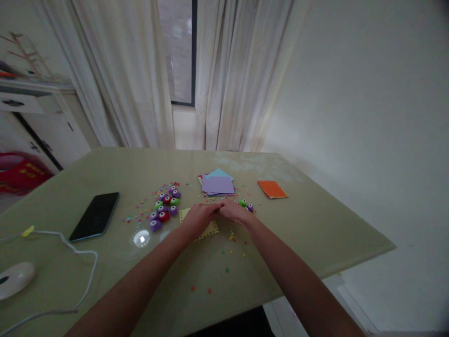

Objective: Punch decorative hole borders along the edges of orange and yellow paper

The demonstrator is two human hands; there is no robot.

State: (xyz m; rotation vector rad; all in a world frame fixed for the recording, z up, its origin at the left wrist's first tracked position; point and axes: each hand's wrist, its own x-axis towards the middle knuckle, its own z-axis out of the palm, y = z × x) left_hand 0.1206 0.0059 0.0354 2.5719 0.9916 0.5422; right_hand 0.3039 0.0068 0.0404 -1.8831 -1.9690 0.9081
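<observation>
My left hand [201, 217] reaches over a yellow card [210, 229] with small holes along its edges, and hides part of it. Against its fingertips comes my right hand [233, 210], just above the card's far right corner. Both hands are closed; whatever is between their fingers is hidden. Beside my right hand lie a green punch-like piece with an eye on it [243, 203] and a purple one [249, 208]. Left of the card sits a cluster of several such eye-marked pieces [163, 216] in purple, red and green.
Beyond my hands lies a stack of coloured paper [218, 185]. An orange card [272, 189] is to the right. Paper bits [227, 270] are scattered about the table [315, 224]. At left are a phone [96, 215], a white cable [84, 252] and a white mouse [17, 279].
</observation>
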